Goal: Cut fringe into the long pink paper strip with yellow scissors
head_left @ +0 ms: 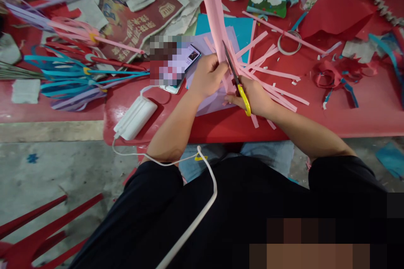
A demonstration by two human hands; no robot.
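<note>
My left hand (210, 75) is closed on a long folded pink paper (212, 6) that stretches up past the top of the view. My right hand (252, 96) grips yellow-handled scissors (241, 92), their dark blades lying along the paper's right edge. Narrow pink strips (277, 73) fan out to the right, behind and beside my right hand. Under both hands lie lilac sheets (202, 103), with a blue sheet (240, 25) behind them.
A phone (189, 61) and a white power bank (135, 117) with a cable lie left. Paper flowers (59, 71) and newspapers (135, 25) cover the far left. A tape roll (289, 43) and red scraps (328, 75) lie right on the red table (315, 126).
</note>
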